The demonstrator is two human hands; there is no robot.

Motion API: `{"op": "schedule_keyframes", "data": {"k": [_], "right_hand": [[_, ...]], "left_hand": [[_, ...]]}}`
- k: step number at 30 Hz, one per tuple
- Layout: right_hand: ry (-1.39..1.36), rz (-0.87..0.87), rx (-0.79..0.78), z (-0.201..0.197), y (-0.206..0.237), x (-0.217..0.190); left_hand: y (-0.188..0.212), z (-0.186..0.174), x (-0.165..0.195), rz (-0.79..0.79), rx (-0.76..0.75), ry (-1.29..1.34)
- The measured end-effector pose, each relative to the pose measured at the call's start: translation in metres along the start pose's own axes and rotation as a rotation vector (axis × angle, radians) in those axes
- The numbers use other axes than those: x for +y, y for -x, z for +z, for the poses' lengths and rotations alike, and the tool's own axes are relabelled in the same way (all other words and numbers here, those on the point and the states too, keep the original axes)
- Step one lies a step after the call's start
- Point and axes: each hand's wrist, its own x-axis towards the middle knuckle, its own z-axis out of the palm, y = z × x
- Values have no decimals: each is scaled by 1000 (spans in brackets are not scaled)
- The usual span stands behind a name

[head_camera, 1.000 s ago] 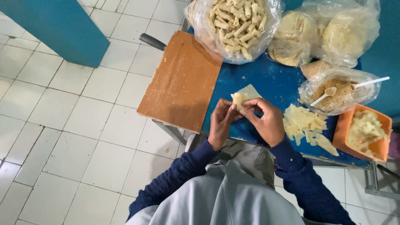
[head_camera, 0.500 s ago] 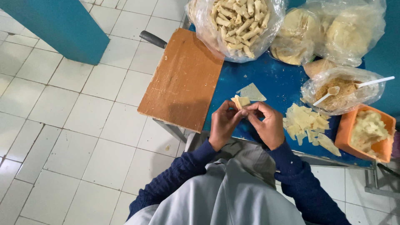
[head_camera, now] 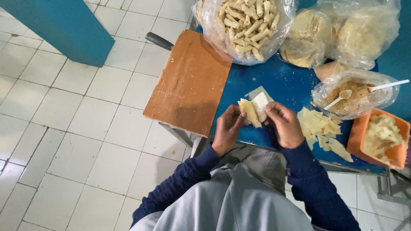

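- Bright blue table (head_camera: 282, 83)
- Reddish-brown wooden board (head_camera: 190, 83)
- Pale cream wrapper (head_camera: 255, 110)
- Orange tub (head_camera: 357, 141)
- White tiled floor (head_camera: 64, 128)
- Navy knitted sleeves (head_camera: 180, 184)

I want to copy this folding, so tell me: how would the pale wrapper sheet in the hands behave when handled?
The pale wrapper sheet is probably floppy: it bends between the left hand and right hand. It looks thin, so likely light and easy to tear. The loose wrapper pieces on the blue table lie flat, unlikely to roll.

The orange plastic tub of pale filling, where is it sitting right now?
In the head view, the orange plastic tub sits at the far right edge of the blue table, beside the heap of pale wrapper pieces, right of the right hand.
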Motion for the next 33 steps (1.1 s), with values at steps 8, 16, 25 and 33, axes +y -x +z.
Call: {"op": "schedule_keyframes", "data": {"k": [8, 16, 25, 33], "right_hand": [[982, -609, 225, 1, -33, -23], [1315, -835, 127, 26, -2, -17], [1189, -775, 108, 38, 10, -45], [915, -541, 37, 58, 36, -44]], "left_hand": [[15, 1, 24, 100, 57, -91], [16, 5, 36, 77, 77, -171], [13, 6, 26, 41, 57, -74], [7, 11, 19, 86, 21, -64]]}}
